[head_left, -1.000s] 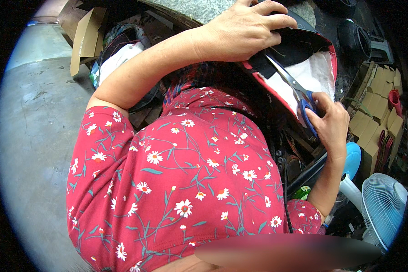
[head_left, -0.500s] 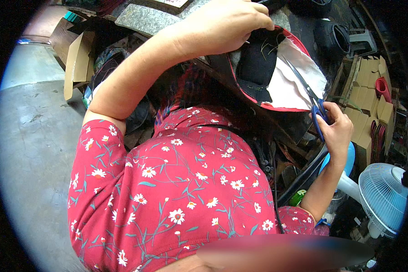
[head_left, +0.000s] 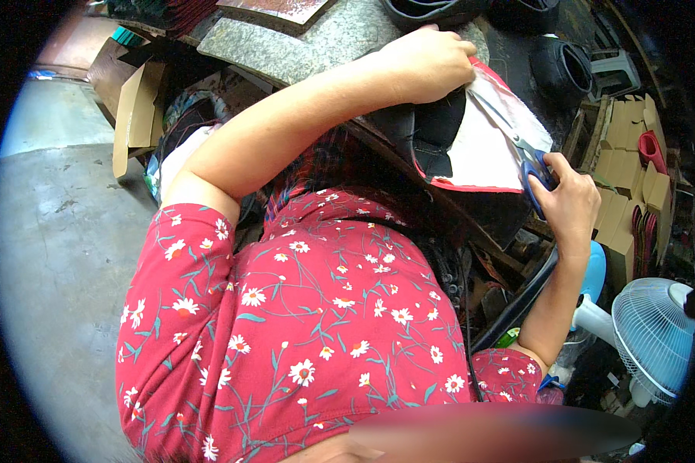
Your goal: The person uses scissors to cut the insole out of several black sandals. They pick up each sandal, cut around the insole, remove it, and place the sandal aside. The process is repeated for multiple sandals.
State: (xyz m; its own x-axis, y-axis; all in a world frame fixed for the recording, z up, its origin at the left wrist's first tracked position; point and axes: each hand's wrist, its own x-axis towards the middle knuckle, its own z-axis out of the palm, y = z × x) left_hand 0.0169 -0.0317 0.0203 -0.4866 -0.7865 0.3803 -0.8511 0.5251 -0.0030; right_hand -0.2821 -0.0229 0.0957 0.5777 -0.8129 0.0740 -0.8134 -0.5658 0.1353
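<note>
The left hand [head_left: 434, 68] has its fingers bent and closed on the far edge of a black and white piece [head_left: 483, 154] with a red rim. The right hand [head_left: 570, 199] grips the blue handles of the scissors [head_left: 524, 148]. The piece is between the two hands, with its black part close to the left hand and its white part near the right. The blades lie over the white part and point toward the left hand. A grey stone slab [head_left: 278, 48] is behind the left arm. Tan boxes [head_left: 615, 202] sit to the right of the right hand.
</note>
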